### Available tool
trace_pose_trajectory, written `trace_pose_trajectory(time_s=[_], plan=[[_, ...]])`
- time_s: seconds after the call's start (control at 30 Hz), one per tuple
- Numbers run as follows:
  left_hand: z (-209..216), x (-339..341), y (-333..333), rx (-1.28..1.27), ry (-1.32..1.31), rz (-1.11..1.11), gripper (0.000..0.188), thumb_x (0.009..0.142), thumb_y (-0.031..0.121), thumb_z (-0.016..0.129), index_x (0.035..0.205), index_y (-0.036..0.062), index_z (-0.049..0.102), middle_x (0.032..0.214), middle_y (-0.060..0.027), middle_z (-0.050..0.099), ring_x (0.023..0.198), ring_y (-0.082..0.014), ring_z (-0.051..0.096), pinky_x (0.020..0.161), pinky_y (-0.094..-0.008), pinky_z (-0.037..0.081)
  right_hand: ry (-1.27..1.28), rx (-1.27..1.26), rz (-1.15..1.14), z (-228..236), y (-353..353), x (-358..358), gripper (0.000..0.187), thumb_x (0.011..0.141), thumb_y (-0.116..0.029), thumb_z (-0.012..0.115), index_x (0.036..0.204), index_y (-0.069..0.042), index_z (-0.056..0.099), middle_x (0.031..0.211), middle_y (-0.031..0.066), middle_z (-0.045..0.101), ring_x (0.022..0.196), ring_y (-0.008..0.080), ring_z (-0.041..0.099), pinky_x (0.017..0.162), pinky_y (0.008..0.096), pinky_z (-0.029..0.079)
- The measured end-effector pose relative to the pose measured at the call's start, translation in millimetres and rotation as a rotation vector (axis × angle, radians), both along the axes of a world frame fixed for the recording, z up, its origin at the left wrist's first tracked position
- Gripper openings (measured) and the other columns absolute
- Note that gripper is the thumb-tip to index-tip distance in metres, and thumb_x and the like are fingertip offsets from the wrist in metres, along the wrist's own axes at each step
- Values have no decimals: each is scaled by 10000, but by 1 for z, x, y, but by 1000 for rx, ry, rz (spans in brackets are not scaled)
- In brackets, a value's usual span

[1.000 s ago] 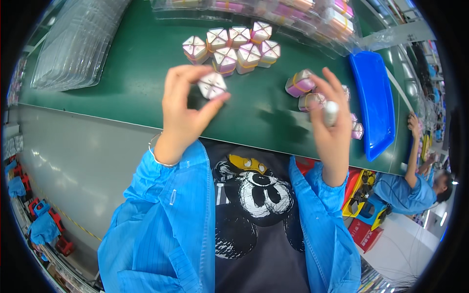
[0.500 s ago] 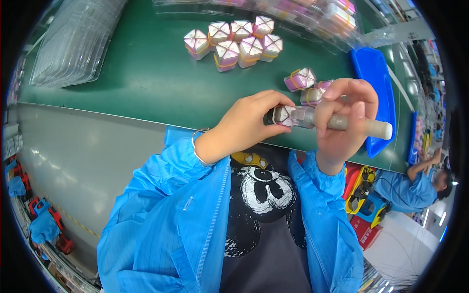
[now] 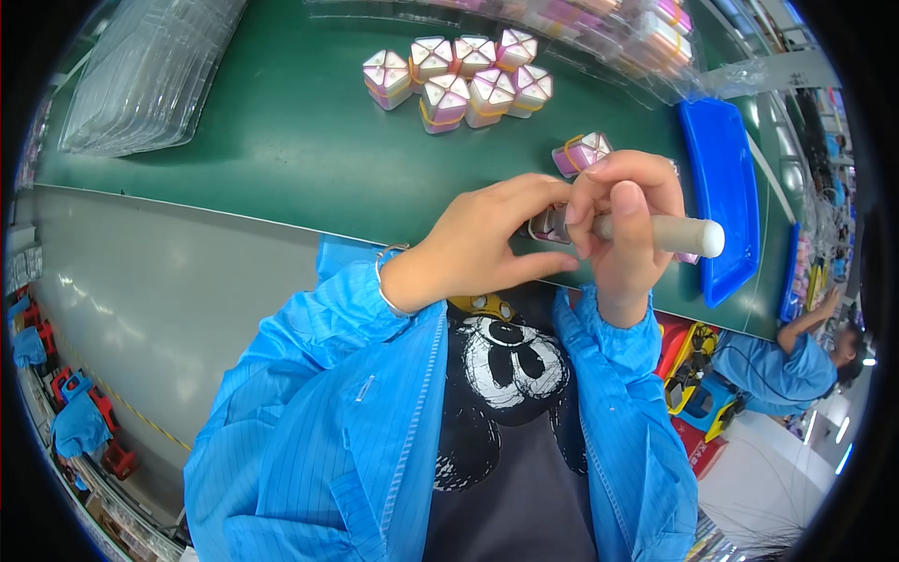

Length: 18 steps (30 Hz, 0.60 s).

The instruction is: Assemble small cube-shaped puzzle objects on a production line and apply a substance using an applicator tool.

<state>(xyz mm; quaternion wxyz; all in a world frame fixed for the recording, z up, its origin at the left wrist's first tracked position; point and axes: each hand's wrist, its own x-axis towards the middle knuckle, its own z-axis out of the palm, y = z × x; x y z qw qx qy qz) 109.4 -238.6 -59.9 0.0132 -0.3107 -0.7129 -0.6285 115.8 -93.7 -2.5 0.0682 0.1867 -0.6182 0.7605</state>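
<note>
My right hand (image 3: 629, 220) is closed round a thick beige stick-like tool (image 3: 670, 234) with a rounded white end pointing right. The tool's other end reaches toward a small bundle (image 3: 548, 225) at the table's near edge, mostly covered by my hands. Around that bundle my left hand (image 3: 487, 234) is spread, its thumb stretched out below and apart from it. Just beyond my right hand lies a pink-and-white bundle (image 3: 581, 153) with a yellow rubber band. Farther off, several banded bundles with white triangular tops (image 3: 468, 89) stand grouped on the green table (image 3: 281, 140).
A blue tray (image 3: 726, 197) lies to the right. Stacked clear plastic trays (image 3: 154, 75) stand at the far left, and clear packs with pink pieces (image 3: 599, 37) lie along the back. Another person in blue (image 3: 777, 365) sits at right, beside a red-and-yellow bin (image 3: 688, 356).
My right hand and its tool have moved left, closer to my left hand. My left thumb has straightened away from the bundle. The view has shifted slightly.
</note>
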Motion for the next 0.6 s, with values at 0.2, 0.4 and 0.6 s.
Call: trace_pose_trajectory(time_s=[0.2, 0.4, 0.6], plan=[[-9, -2, 3, -15, 21, 24, 362, 769, 176, 753, 1095, 79, 629, 975, -90, 666, 826, -279, 656, 699, -353, 537, 1, -21, -49, -5, 0, 0, 185, 984, -142, 520, 1018, 31, 576, 679, 68, 550, 470, 38, 388, 427, 202, 294], [-7, 0, 1, -38, 43, 35, 355, 771, 168, 748, 1092, 79, 625, 968, -92, 666, 806, -280, 656, 672, -349, 538, -2, -28, -48, -7, -2, 0, 174, 984, -131, 516, 1011, 28, 580, 667, 59, 546, 459, 36, 380, 424, 203, 290], [-8, -5, 0, -106, 72, -5, 388, 805, 238, 724, 1138, 84, 599, 1004, -101, 668, 895, -315, 638, 853, -405, 494, 24, -86, -85, -9, 2, -2, 183, 984, -151, 504, 1028, 15, 567, 653, 60, 533, 440, 57, 388, 401, 211, 305]])
